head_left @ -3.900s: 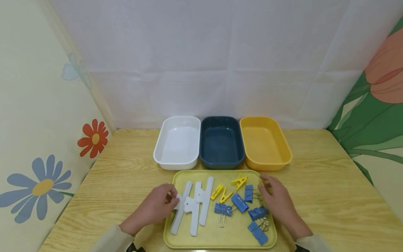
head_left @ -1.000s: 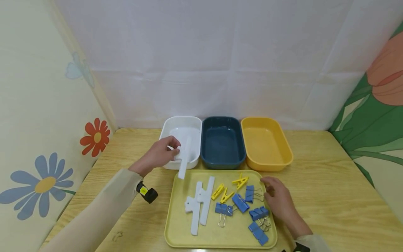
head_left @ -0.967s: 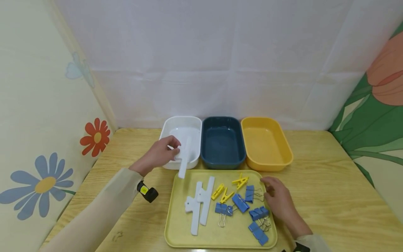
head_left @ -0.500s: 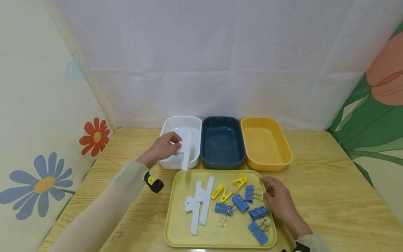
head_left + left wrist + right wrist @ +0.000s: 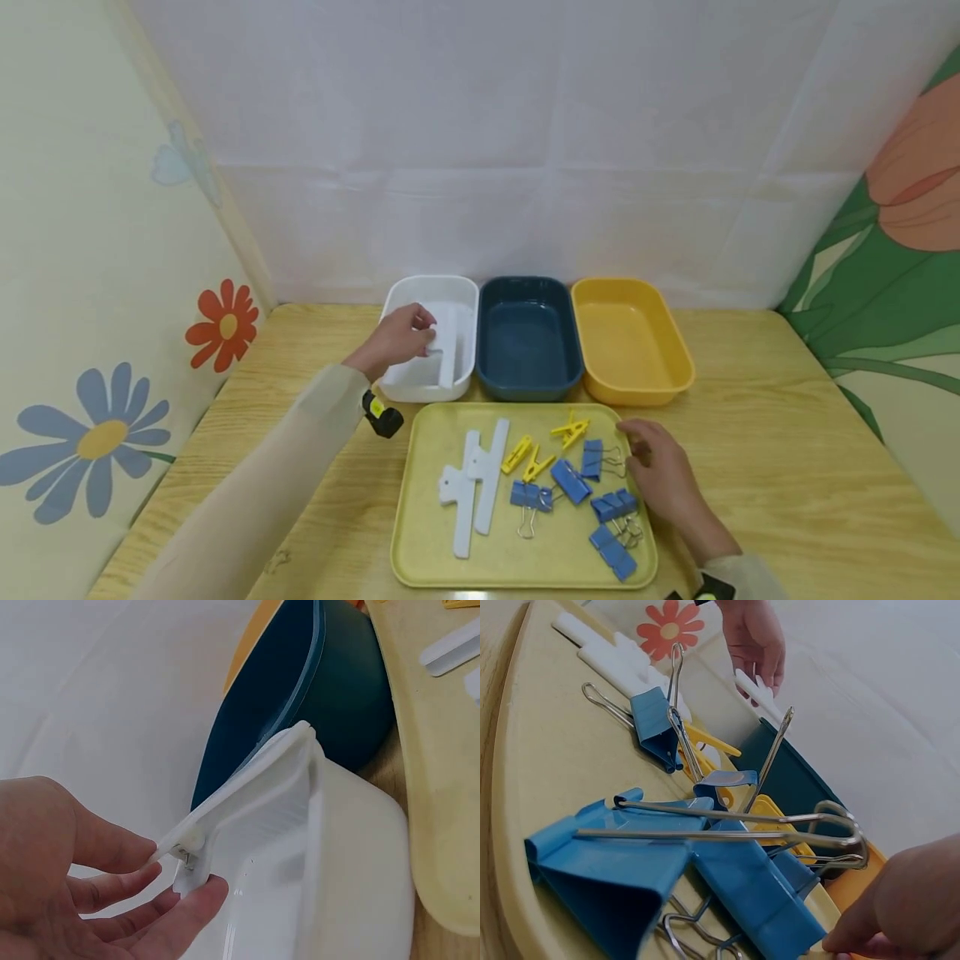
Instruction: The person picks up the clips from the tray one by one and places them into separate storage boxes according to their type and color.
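My left hand (image 5: 405,335) pinches a white bag clip (image 5: 447,350) by its handle end. The long bar of the clip lies over the inside of the white tub (image 5: 390,385). In the left wrist view, thumb and fingers hold the clip's handle (image 5: 191,883), and its metal spring shows between them. My right hand (image 5: 663,467) rests loosely at the right rim of the yellow tray (image 5: 420,575), beside several blue binder clips (image 5: 613,505). In the right wrist view, its fingertips are right at the rim.
A dark blue tub (image 5: 528,387) and an orange-yellow tub (image 5: 637,392) stand right of the white one, behind the tray. On the tray lie two more white bag clips (image 5: 465,517), overlapping, and several small yellow clips (image 5: 517,454). A white cloth (image 5: 480,167) hangs behind.
The left hand lifted the leftmost white bag clip off the tray, carried it forward, and over the last second moved it farther into the white tub's area. The right hand stayed at the tray's rim.
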Demonstrator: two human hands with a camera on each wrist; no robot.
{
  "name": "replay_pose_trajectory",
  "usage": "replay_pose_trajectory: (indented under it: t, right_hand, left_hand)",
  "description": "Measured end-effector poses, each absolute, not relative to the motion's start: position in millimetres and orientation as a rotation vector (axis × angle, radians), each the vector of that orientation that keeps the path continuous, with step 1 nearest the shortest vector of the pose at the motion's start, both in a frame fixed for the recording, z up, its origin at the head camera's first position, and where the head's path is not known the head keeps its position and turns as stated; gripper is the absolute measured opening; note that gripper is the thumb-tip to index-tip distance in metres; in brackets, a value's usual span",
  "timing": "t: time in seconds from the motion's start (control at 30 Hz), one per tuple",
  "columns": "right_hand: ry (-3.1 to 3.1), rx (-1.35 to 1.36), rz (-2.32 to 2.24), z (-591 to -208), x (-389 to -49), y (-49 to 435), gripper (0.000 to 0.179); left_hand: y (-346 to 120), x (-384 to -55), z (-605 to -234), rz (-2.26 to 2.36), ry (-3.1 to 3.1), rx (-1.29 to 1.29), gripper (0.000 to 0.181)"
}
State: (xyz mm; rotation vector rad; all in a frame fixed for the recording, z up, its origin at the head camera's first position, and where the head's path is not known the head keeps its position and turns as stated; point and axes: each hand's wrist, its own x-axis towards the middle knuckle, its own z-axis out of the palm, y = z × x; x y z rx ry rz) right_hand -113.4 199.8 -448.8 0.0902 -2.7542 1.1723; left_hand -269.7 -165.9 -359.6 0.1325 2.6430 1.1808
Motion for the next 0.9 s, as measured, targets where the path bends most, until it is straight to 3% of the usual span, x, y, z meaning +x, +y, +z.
replay_pose_trajectory:
  t: [0.9]
  right_hand:
    - [-2.773, 0.051, 1.201, -452.3, -115.2, 201.3, 0.045]
  left_hand:
    - [-147.3, -302.4, -380.7, 1.136, 2.641, 0.062, 0.026]
